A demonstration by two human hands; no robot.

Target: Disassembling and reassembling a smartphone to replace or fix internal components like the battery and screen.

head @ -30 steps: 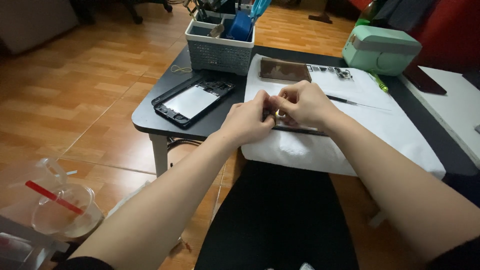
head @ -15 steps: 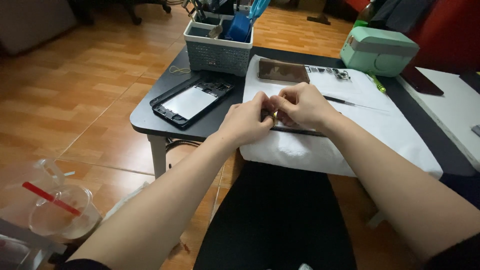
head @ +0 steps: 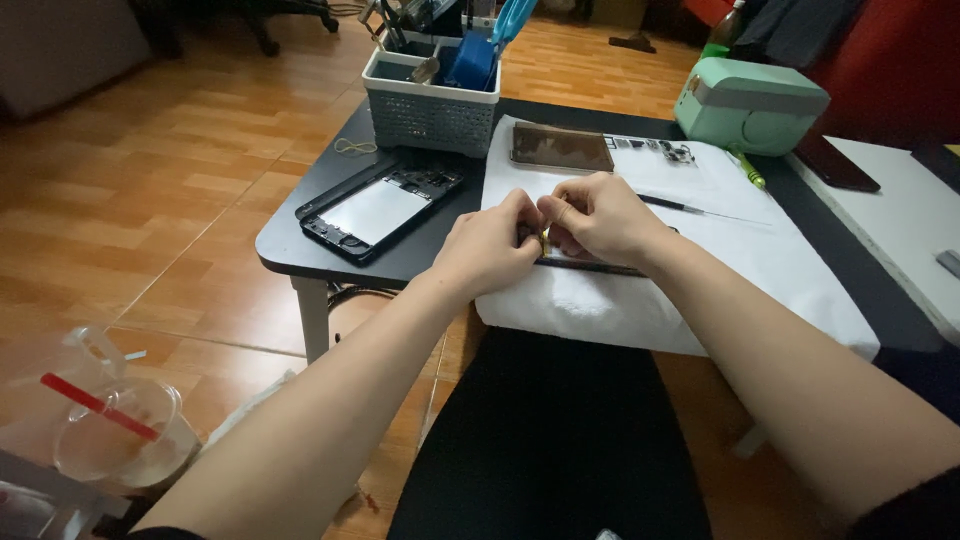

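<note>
Both hands meet over a thin dark slab (head: 590, 264), a flat, phone-like device lying on the white cloth (head: 700, 260). It is mostly hidden under the hands; only its long dark near edge shows, running right from beneath the left hand (head: 490, 245) to under the right wrist. The left hand is clenched, its fingertips pinched together at a small yellowish piece (head: 544, 238) by the slab's left end. The right hand (head: 595, 215) is curled too, thumb and forefinger pinching the same spot, so the two hands touch. What the yellowish piece is cannot be told; it is too small.

On the cloth beyond the slab lie a brown rectangular panel (head: 560, 147), a row of small parts (head: 655, 148) and a thin dark tool (head: 690, 207). Left of the cloth, on the dark low table (head: 300, 250), rests an open device frame (head: 380, 208) with a pale inner plate. Behind the frame stands a grey basket (head: 432, 110) of tools. At the cloth's far right corner sits a mint-green box (head: 750, 103).
</note>
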